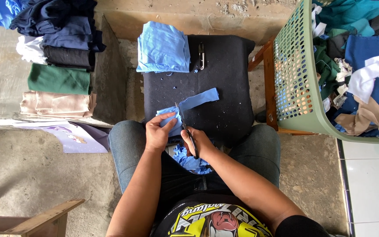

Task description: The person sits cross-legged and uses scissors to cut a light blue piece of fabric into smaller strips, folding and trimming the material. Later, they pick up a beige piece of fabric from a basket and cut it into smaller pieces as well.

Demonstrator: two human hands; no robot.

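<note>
My left hand [158, 131] pinches a strip of light blue fabric [194, 102] that lies across a black padded stool top [229, 83]. My right hand [198, 142] grips black-handled scissors [186, 128], whose blades point up into the strip beside my left fingers. Blue offcuts [190, 161] lie bunched in my lap between my knees. A folded stack of light blue cloth [163, 47] sits at the stool's far left corner, with a small thread snipper [202, 55] next to it.
A green plastic basket [294, 74] full of mixed fabric scraps stands on a wooden stand at right. Folded piles of dark, white, green and beige cloth [58, 61] lie at left. A wooden frame [31, 219] shows at bottom left.
</note>
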